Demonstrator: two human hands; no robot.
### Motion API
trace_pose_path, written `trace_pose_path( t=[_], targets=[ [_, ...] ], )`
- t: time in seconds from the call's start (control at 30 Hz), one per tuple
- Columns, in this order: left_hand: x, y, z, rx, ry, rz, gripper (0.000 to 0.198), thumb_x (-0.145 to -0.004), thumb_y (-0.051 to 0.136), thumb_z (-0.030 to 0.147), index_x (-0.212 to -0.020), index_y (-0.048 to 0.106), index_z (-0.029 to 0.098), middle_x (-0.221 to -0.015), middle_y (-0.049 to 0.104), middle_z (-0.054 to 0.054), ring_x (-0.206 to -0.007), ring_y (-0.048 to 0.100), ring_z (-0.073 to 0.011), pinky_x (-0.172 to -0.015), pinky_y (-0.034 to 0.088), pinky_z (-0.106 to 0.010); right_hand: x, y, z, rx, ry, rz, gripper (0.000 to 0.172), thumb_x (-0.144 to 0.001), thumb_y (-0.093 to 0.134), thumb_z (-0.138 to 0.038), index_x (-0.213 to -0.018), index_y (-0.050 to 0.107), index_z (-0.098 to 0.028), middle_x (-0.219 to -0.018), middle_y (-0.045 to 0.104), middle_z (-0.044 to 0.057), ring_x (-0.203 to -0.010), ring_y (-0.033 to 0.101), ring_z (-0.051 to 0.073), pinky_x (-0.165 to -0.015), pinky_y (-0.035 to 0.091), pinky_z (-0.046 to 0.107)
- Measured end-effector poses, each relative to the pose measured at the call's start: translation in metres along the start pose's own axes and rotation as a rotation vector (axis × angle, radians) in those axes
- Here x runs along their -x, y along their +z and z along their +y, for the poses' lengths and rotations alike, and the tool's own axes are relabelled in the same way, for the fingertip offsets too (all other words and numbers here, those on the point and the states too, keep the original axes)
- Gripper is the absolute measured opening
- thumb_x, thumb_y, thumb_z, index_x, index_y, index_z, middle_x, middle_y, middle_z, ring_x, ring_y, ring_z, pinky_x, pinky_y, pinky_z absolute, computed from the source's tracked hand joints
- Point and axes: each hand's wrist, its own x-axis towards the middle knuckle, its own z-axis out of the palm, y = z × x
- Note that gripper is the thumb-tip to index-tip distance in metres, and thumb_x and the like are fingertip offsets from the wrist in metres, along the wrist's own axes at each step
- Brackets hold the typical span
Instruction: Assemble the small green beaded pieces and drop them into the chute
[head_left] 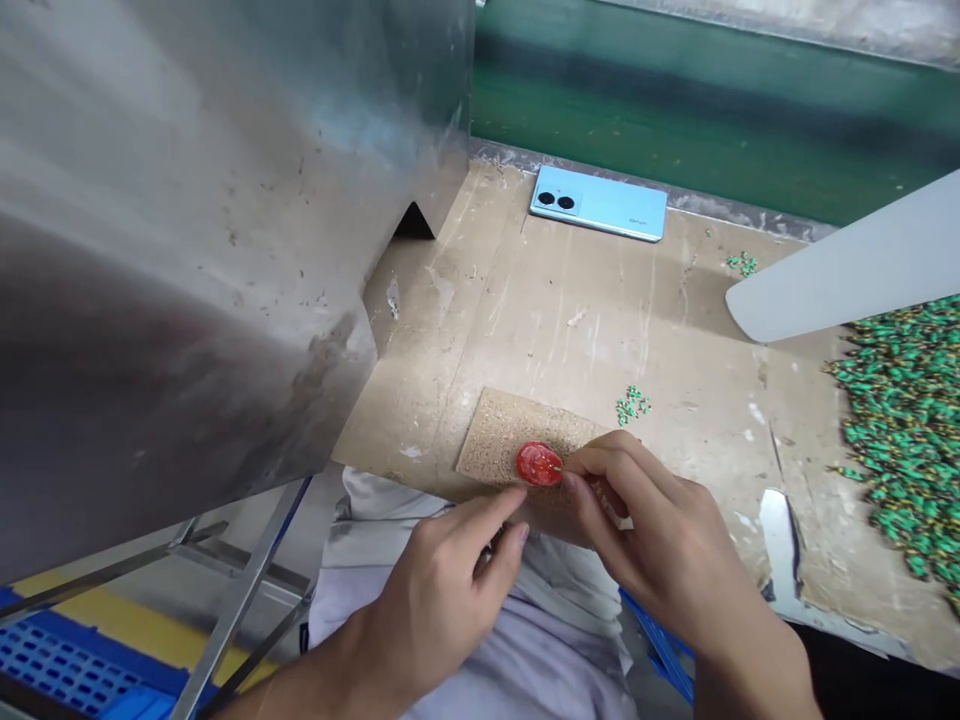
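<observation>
A small red oval dish with a glossy whitish inside lies on a speckled tan board at the table's front edge. My right hand is pinched at the dish's right rim, thumb against forefinger, on a tiny green piece. Its tip reaches over the dish; the rest is hidden by the fingers. My left hand is just below and left of the dish, forefinger stretched towards its lower rim and thumb apart, with nothing seen between them. Whether that fingertip touches the dish I cannot tell.
A large heap of green-and-dark small pieces covers the right side. Two little clusters lie apart from it. A light-blue phone rests at the back. A white tube slants in from the right; a metal housing fills the left.
</observation>
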Motion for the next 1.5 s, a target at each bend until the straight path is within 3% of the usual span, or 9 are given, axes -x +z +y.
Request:
trace_pose_path(
  t=[0.5, 1.1, 1.23, 1.37, 1.5],
  targets=[
    [0.002, 0.004, -0.005, -0.067, 0.024, -0.039, 0.03, -0.101, 0.057, 0.011, -0.126, 0.073, 0.005, -0.105, 0.085, -0.016, -0.09, 0.084, -0.0284, -0.084, 0.072, -0.04, -0.005, 0.001, -0.003, 0.102, -0.047, -0.02, 0.01, -0.11, 0.05, -0.019, -0.106, 0.059, -0.019, -0.09, 0.065, 0.003, -0.064, 0.064, 0.013, -0.054, 0.045, 0.028],
    [0.001, 0.003, -0.004, -0.078, 0.009, -0.044, 0.029, -0.101, 0.058, 0.011, -0.125, 0.073, 0.007, -0.105, 0.085, -0.015, -0.089, 0.085, -0.0279, -0.085, 0.072, -0.039, -0.009, 0.0, -0.004, 0.172, -0.081, -0.009, 0.01, -0.107, 0.055, -0.016, -0.099, 0.061, -0.019, -0.086, 0.065, 0.001, -0.059, 0.059, 0.012, -0.051, 0.041, 0.029],
    [0.002, 0.002, -0.005, -0.081, 0.021, -0.043, 0.029, -0.102, 0.057, 0.011, -0.127, 0.072, 0.008, -0.107, 0.085, -0.015, -0.09, 0.085, -0.0259, -0.086, 0.071, -0.035, 0.003, -0.013, 0.0, 0.025, -0.009, 0.029, 0.007, -0.105, 0.057, -0.014, -0.106, 0.061, -0.02, -0.091, 0.064, 0.003, -0.067, 0.061, 0.012, -0.056, 0.047, 0.026],
    [0.004, 0.001, -0.006, -0.047, 0.073, -0.029, 0.029, -0.102, 0.059, 0.01, -0.128, 0.071, 0.009, -0.111, 0.085, -0.014, -0.094, 0.084, -0.0229, -0.09, 0.069, -0.029, 0.026, -0.026, 0.01, -0.051, 0.1, 0.116, 0.008, -0.102, 0.06, -0.013, -0.104, 0.061, -0.021, -0.089, 0.062, 0.004, -0.063, 0.055, 0.012, -0.052, 0.045, 0.026],
    [0.005, 0.007, 0.001, -0.027, 0.145, -0.077, 0.027, -0.102, 0.06, 0.008, -0.128, 0.069, 0.009, -0.108, 0.084, -0.013, -0.093, 0.083, -0.0216, -0.088, 0.068, -0.027, 0.049, -0.025, 0.02, -0.062, 0.19, 0.071, 0.008, -0.102, 0.059, -0.013, -0.101, 0.062, -0.021, -0.088, 0.061, 0.003, -0.062, 0.054, 0.011, -0.052, 0.045, 0.024]
  ],
)
